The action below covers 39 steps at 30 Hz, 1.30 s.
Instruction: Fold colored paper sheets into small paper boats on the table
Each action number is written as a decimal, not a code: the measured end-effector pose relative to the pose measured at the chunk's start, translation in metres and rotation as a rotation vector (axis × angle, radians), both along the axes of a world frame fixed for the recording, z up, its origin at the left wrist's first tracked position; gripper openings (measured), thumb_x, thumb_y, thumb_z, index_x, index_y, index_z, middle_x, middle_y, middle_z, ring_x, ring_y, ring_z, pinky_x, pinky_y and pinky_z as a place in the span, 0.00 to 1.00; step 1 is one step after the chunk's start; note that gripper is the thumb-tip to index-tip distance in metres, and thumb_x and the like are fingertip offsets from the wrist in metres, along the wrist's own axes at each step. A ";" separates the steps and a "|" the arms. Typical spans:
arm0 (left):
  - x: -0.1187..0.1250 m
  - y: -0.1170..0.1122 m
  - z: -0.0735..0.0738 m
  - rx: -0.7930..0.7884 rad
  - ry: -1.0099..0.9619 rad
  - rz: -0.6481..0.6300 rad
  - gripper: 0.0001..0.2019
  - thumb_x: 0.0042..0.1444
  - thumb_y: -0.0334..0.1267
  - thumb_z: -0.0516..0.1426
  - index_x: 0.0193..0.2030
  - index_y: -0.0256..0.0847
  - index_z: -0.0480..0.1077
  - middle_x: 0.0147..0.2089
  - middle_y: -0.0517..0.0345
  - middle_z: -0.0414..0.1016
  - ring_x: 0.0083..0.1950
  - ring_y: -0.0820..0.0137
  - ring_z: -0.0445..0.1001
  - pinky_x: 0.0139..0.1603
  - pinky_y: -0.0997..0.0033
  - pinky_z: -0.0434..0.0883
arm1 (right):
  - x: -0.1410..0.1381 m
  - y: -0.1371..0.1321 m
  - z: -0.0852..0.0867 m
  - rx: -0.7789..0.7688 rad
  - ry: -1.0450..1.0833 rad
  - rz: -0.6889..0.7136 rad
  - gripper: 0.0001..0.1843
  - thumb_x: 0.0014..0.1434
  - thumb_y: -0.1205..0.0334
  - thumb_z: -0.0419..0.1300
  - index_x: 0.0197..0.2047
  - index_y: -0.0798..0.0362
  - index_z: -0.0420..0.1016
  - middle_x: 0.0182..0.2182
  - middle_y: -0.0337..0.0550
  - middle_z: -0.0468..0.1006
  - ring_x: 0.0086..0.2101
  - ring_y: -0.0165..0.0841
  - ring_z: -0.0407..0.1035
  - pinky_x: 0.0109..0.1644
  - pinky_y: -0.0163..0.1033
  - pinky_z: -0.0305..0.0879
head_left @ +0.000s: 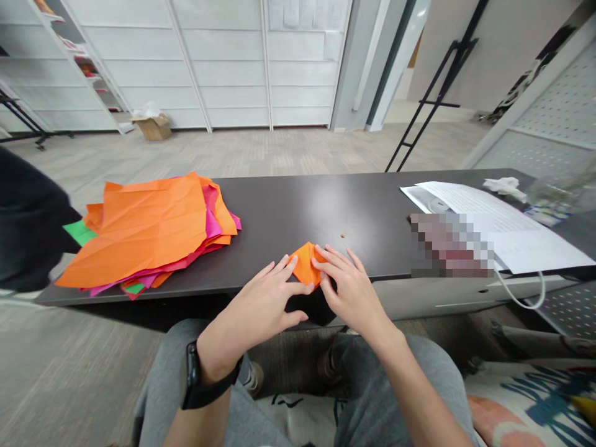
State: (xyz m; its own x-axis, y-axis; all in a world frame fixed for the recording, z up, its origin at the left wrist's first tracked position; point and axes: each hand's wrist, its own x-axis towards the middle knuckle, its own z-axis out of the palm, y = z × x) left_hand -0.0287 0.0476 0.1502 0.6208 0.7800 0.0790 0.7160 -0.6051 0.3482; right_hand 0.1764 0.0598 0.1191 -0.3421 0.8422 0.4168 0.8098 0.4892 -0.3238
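Observation:
A small folded piece of orange paper (pixel 306 266) lies at the front edge of the dark table, between my two hands. My left hand (pixel 274 292) has its fingers stretched out, with the fingertips resting on the paper's left side and lower edge. From the right, my right hand (pixel 347 282) touches the paper with its fingertips, the fingers extended and a little spread. Neither hand is wrapped around the paper. Parts of its left and right edges are hidden under my fingers.
A stack of creased coloured sheets (pixel 153 230), orange on top, covers the table's left part. White printed papers (pixel 507 223) and a crumpled tissue (pixel 505 187) lie at the right, beside a pixelated patch. A white cable (pixel 535 304) hangs over the front edge. A black stand (pixel 433 93) rises beyond the table.

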 end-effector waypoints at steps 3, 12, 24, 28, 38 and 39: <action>-0.001 0.003 0.000 -0.010 0.005 -0.015 0.20 0.55 0.41 0.66 0.56 0.51 0.75 0.72 0.46 0.61 0.75 0.51 0.54 0.71 0.45 0.58 | -0.004 -0.002 -0.003 0.018 -0.017 0.009 0.22 0.65 0.70 0.49 0.59 0.54 0.74 0.63 0.51 0.71 0.63 0.41 0.64 0.69 0.59 0.54; -0.002 0.000 0.000 -0.025 0.002 -0.028 0.27 0.53 0.42 0.67 0.61 0.50 0.71 0.74 0.42 0.56 0.75 0.49 0.51 0.71 0.44 0.58 | -0.006 -0.003 0.000 -0.071 -0.116 0.021 0.26 0.70 0.65 0.44 0.68 0.52 0.63 0.67 0.48 0.64 0.67 0.41 0.57 0.70 0.63 0.49; 0.011 0.011 -0.006 0.049 0.093 0.058 0.34 0.54 0.42 0.66 0.68 0.47 0.64 0.74 0.37 0.55 0.75 0.44 0.48 0.71 0.41 0.55 | -0.001 0.025 -0.002 -0.115 -0.078 0.003 0.25 0.70 0.63 0.44 0.68 0.55 0.63 0.68 0.49 0.64 0.67 0.41 0.57 0.69 0.60 0.53; 0.011 0.011 -0.004 0.022 0.089 0.057 0.33 0.55 0.41 0.66 0.67 0.48 0.64 0.74 0.38 0.54 0.76 0.48 0.50 0.72 0.44 0.55 | -0.001 0.022 -0.009 0.027 0.023 -0.117 0.22 0.68 0.65 0.47 0.61 0.55 0.71 0.62 0.51 0.72 0.61 0.41 0.67 0.70 0.58 0.51; 0.004 0.006 -0.003 0.012 0.037 -0.017 0.31 0.57 0.40 0.65 0.67 0.51 0.63 0.74 0.39 0.55 0.76 0.51 0.50 0.72 0.43 0.55 | 0.000 0.010 -0.011 0.076 -0.046 -0.233 0.20 0.68 0.64 0.49 0.56 0.57 0.76 0.58 0.50 0.77 0.61 0.48 0.67 0.70 0.65 0.46; 0.004 0.006 -0.002 0.032 0.029 -0.024 0.30 0.58 0.39 0.64 0.66 0.51 0.63 0.73 0.40 0.56 0.76 0.52 0.51 0.71 0.43 0.55 | 0.001 0.011 -0.011 0.074 -0.047 -0.228 0.20 0.68 0.64 0.49 0.56 0.57 0.77 0.58 0.51 0.76 0.61 0.47 0.67 0.70 0.65 0.47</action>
